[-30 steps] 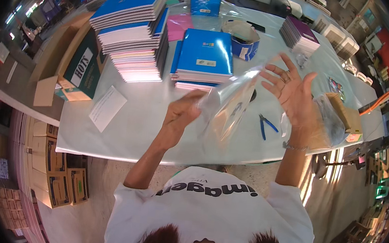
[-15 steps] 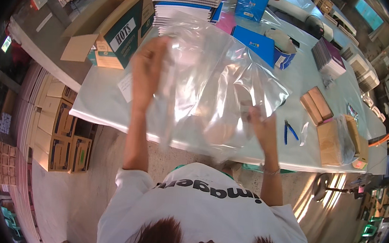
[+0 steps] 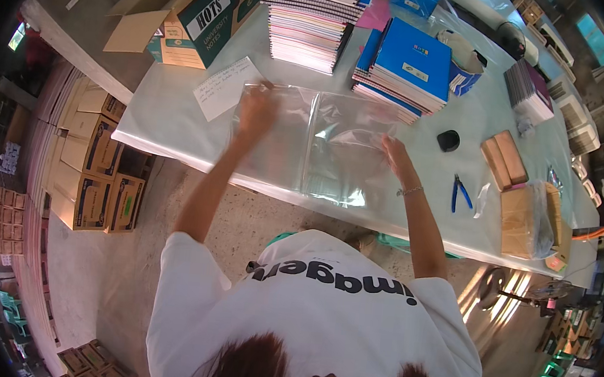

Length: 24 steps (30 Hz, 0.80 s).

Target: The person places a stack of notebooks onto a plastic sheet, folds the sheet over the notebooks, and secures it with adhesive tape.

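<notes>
A clear plastic sheet (image 3: pixel 346 149) with a line down its middle lies spread on the white-covered table in front of me. My left hand (image 3: pixel 257 114) is closed at its upper left corner, slightly blurred. At the right edge my right hand (image 3: pixel 397 156) pinches the plastic. Just beyond the left hand is a paper with handwriting (image 3: pixel 226 88). Past the sheet stand a tall stack of spiral notebooks (image 3: pixel 310 33) and a lower pile of blue-covered notebooks (image 3: pixel 415 58).
Right of the sheet lie a black rounded object (image 3: pixel 448 140), blue-handled pliers (image 3: pixel 460 193), a brown block (image 3: pixel 505 159) and an open carton (image 3: pixel 521 220). A green-and-brown box (image 3: pixel 205 23) stands at the far left. Cartons (image 3: pixel 90 161) are stacked on the floor at left.
The plastic sheet was raised and crumpled between both hands; now it lies flatter on the table. Both hands have come down with it. The paper and notebook stacks behind show more fully.
</notes>
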Motion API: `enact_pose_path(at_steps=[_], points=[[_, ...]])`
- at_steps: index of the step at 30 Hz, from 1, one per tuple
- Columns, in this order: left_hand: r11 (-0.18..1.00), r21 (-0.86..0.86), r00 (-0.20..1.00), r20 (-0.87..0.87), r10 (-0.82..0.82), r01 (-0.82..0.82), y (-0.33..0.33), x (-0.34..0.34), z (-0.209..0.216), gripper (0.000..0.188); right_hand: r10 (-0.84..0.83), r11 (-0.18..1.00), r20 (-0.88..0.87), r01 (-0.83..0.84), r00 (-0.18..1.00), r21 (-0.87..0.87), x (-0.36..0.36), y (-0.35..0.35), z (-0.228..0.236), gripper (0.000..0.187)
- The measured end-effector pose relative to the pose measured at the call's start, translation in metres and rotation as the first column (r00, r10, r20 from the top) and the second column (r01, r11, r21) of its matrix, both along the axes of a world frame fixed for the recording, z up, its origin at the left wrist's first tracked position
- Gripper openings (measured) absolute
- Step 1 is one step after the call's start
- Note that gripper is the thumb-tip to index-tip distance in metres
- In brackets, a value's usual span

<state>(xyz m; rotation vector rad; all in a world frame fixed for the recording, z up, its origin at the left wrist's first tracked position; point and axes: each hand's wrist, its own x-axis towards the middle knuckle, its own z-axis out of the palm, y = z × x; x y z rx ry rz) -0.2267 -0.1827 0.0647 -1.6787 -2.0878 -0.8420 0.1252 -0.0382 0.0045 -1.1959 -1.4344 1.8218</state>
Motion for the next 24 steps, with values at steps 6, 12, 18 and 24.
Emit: enact_pose_path(at_steps=[6, 12, 18, 24], points=[[0.813, -0.111, 0.768, 0.423, -0.482, 0.571, -0.065, 0.155, -0.041, 0.029, 0.060, 0.957, 0.017, -0.053, 0.998, -0.286, 0.044, -0.038, -0.011, 0.038], [0.842, -0.030, 0.706, 0.561, -0.432, 0.539, -0.064, 0.228, -0.038, 0.048, -0.073, 0.910, -0.243, -0.035, 0.967, -0.413, 0.056, -0.101, 0.029, 0.033], [0.880, -0.229, 0.660, 0.742, -0.119, 0.416, -0.030, 0.262, -0.045, 0.047, -0.220, 0.920, -0.227, 0.124, 0.949, -0.372, 0.042, -0.128, 0.039, 0.035], [0.830, -0.223, 0.498, 0.864, -0.074, 0.511, -0.021, 0.240, -0.051, 0.034, -0.219, 0.897, -0.356, 0.044, 0.908, -0.440, 0.044, -0.129, 0.035, 0.035]])
